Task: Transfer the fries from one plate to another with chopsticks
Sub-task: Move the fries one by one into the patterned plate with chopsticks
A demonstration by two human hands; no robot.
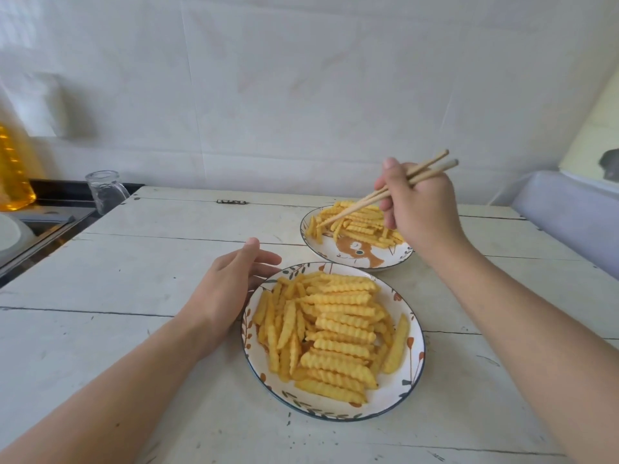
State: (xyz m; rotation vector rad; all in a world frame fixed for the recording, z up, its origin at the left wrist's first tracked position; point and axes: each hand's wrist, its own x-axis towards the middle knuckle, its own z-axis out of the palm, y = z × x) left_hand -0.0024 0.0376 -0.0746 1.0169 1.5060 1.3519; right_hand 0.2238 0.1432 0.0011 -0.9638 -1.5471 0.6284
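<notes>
Toward desk's (134, 296) far right edge: right hand (418, 209) gripping chopsticks (385, 192), tips among far plate's (375, 262) crinkle fries (358, 222). Left hand (227, 289) relaxed, touching near plate (395, 393). Risk: slack pinch dropping fry mid-carry.

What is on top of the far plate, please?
On the far plate lie crinkle fries, with the chopsticks tips among them. A painted animal shows on the bare part; the right hand hides the plate's right edge.

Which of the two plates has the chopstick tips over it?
The far plate with the brown animal picture; the wooden chopsticks in the right hand point at its fries.
</notes>
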